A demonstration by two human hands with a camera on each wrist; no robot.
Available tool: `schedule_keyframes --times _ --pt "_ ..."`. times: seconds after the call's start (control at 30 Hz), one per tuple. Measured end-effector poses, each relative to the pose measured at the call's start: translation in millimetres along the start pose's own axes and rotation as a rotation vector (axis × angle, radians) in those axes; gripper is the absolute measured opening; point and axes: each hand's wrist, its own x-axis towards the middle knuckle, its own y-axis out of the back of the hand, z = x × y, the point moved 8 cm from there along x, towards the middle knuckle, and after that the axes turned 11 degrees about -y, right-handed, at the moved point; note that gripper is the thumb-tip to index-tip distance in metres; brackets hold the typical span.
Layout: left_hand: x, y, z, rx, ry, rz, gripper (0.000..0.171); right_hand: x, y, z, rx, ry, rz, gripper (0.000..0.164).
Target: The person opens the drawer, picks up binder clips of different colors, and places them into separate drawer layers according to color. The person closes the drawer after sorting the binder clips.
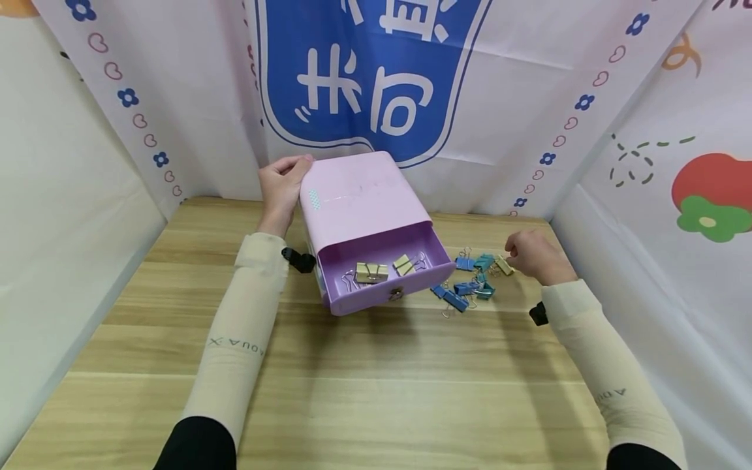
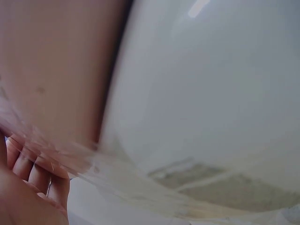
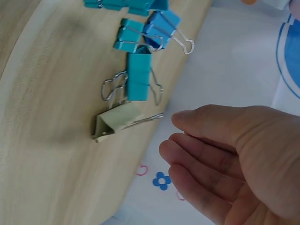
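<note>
My left hand point(image 1: 281, 189) grips the back left corner of a pink drawer box point(image 1: 364, 196), thumb along its top edge. The left wrist view shows its fingers point(image 2: 40, 176) bent against the box's pink wall. The purple drawer point(image 1: 352, 303) is pulled out toward me, with yellow binder clips point(image 1: 371, 272) lying in it. My right hand point(image 1: 537, 258) hovers beside a loose yellow binder clip point(image 3: 117, 119), its fingers loosely bent with nothing between them. Teal binder clips point(image 3: 139, 77) and blue binder clips point(image 1: 455, 301) lie close to that yellow one.
A wooden table point(image 1: 376, 405) lies under everything. White printed cloth point(image 1: 517, 91) hangs behind the table and along both sides. The clips on the table are heaped to the right of the drawer box, some touching.
</note>
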Motion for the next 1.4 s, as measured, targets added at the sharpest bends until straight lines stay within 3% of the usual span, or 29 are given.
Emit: schedule_keyframes --times 0.17,0.37,0.73,1.07,1.4 --pt "0.2 0.5 -1.6 0.004 -0.003 0.002 0.023 9 -11 4 -0.001 0.019 0.007 0.021" --pt "0.0 0.3 -1.2 0.01 -0.01 -0.002 0.023 17 -24 9 -0.003 -0.016 -0.035 0.018" --pt "-0.1 -0.4 -0.6 0.009 -0.01 -0.008 0.022 25 -33 11 -0.034 -0.032 -0.017 0.013" --pt "-2.2 0.1 -1.3 0.018 0.008 -0.012 0.024 30 -18 21 -0.065 -0.054 0.023 0.009" --pt "-2.6 -0.7 2.3 0.013 -0.005 -0.012 0.025 27 9 22 -0.057 -0.058 0.084 0.013"
